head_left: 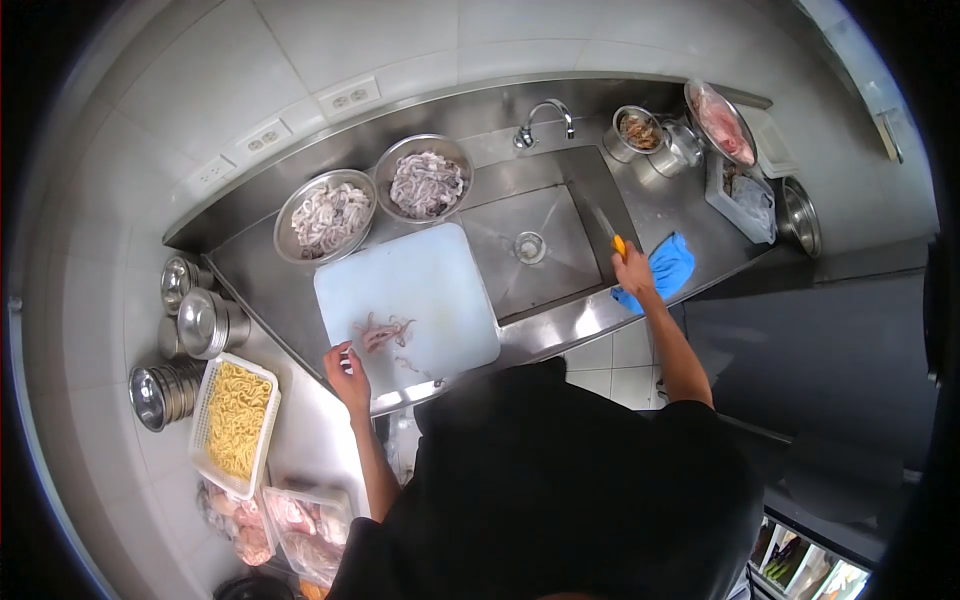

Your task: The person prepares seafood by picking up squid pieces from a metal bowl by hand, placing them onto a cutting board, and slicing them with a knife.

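Note:
My right hand (632, 272) is wrapped round the yellow handle of a knife (619, 244), its blade pointing away over the right rim of the sink. Beside that hand a blue cloth (671, 264) lies crumpled on the steel counter. At the left edge of a white cutting board (440, 270), my left hand (347, 374) has its fingers curled together; a small pale bit shows at the fingertips, too small to name. Close to it on the board lies a small heap of pinkish squid tentacles (381, 333), with a few scraps nearer the front edge.
Two steel bowls of cut squid, the left bowl (283, 232) and the right bowl (381, 170), stand behind the board. The sink (500, 270) has a faucet (545, 110). Noodles (238, 420) fill a basket at left; a meat bowl (722, 125) stands at back right.

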`<state>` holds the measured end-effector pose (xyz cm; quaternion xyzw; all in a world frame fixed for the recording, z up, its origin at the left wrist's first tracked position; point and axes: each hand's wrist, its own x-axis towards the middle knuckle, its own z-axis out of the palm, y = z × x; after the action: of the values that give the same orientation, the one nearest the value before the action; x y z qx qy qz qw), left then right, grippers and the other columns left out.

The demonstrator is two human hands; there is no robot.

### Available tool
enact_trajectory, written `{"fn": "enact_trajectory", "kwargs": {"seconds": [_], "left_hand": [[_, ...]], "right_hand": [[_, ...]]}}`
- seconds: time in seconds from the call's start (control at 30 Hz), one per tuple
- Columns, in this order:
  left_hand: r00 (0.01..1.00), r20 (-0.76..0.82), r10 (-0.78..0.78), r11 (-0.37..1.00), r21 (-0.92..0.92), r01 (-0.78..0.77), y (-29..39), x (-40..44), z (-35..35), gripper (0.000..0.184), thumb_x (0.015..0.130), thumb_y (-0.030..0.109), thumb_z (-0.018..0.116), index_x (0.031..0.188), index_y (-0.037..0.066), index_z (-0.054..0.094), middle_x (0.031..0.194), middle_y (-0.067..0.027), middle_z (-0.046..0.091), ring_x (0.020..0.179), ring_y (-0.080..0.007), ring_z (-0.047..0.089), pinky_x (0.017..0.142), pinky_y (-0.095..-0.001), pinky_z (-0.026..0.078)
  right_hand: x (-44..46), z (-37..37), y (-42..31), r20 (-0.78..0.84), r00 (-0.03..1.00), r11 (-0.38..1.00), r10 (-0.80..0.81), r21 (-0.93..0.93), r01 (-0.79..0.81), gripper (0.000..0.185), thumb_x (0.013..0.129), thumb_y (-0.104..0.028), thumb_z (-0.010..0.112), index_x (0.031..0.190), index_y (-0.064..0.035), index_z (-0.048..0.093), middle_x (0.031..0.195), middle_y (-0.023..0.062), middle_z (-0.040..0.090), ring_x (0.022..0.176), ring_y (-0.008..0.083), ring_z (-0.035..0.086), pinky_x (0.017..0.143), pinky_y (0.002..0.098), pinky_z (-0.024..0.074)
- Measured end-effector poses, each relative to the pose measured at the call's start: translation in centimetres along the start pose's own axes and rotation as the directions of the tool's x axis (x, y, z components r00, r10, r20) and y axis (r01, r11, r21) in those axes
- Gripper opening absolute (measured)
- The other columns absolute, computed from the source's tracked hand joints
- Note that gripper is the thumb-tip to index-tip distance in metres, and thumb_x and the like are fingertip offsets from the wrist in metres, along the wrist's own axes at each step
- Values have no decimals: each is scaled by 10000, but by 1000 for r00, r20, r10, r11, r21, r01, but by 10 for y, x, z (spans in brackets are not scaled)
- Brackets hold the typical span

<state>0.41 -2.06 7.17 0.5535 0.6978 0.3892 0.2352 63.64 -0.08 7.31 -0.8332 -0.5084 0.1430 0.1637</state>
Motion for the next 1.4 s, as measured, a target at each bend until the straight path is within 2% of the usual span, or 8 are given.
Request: {"fn": "enact_trajectory", "kwargs": {"seconds": [0.27, 0.53, 0.9, 0.93, 1.03, 1.17, 1.27, 1.4], "left_hand": [[961, 158, 226, 968, -150, -203, 97, 28, 36, 215, 937, 6, 612, 1134, 53, 683, 1154, -134, 583, 983, -245, 625, 772, -343, 534], [918, 232, 321, 937, -216, -273, 120, 40, 68, 227, 932, 0, 627, 1132, 71, 705, 1188, -123, 595, 1000, -241, 641, 757, -329, 551], [748, 408, 524, 817, -490, -305, 271, 129, 302, 146, 923, 162, 734, 1016, 57, 775, 965, -126, 704, 871, -233, 681, 778, -336, 531], [727, 445, 522, 813, -516, -268, 281, 137, 327, 148, 930, 151, 714, 1031, 62, 776, 974, -131, 712, 873, -235, 684, 780, -340, 535], [762, 467, 449, 831, -531, -164, 296, 164, 393, 178, 907, 156, 703, 1053, 74, 765, 986, -136, 717, 864, -234, 683, 776, -345, 544], [962, 269, -51, 928, -344, 146, 260, 200, 480, 248, 885, 180, 694, 1035, -15, 724, 975, -168, 717, 841, -228, 690, 752, -346, 551], [782, 330, -529, 723, -308, 619, 252, 209, 498, 311, 898, 177, 669, 1105, -56, 669, 1011, -179, 697, 898, -231, 682, 786, -354, 570], [687, 564, -458, 245, -663, 708, 254, 206, 520, 329, 962, 140, 607, 1227, -56, 609, 1187, -166, 654, 1090, -256, 668, 878, -385, 602]], "right_hand": [[30, 80, -88, 32, 999, 999, -29, 24, 28, 373, 1012, -337, 561, 1217, -25, 555, 1036, 322, 685, 936, 534, 660, 833, 616, 530], [-36, 6, -73, -152, 988, 979, 14, -201, -45, 373, 1016, -304, 568, 1266, -27, 578, 1081, 224, 665, 884, 436, 710, 739, 534, 586], [-48, -7, -75, -148, 988, 987, -33, -160, 9, 331, 1001, -319, 606, 1170, -41, 672, 928, 185, 701, 714, 413, 693, 693, 506, 585], [-36, 19, -53, -129, 990, 996, -59, -75, 49, 372, 1041, -373, 545, 1076, -35, 696, 760, 133, 685, 561, 309, 643, 570, 426, 550], [-29, 19, -57, 390, 890, 541, 236, 708, -454, 466, 1071, -431, 472, 1020, -26, 697, 674, 61, 623, 493, 171, 561, 473, 322, 457], [-56, 0, -74, 429, 874, 353, 227, 800, -484, 511, 1070, -455, 470, 1005, 2, 688, 676, 23, 592, 501, 89, 499, 466, 272, 404], [-85, 9, -58, 229, 927, 746, 296, 551, -374, 505, 1044, -442, 515, 1002, 32, 684, 709, 129, 666, 548, 217, 621, 519, 360, 471], [-145, -19, -64, 88, 953, 916, 289, 265, -302, 358, 976, -323, 624, 1005, 30, 675, 859, 293, 694, 855, 506, 671, 746, 567, 523]]}}
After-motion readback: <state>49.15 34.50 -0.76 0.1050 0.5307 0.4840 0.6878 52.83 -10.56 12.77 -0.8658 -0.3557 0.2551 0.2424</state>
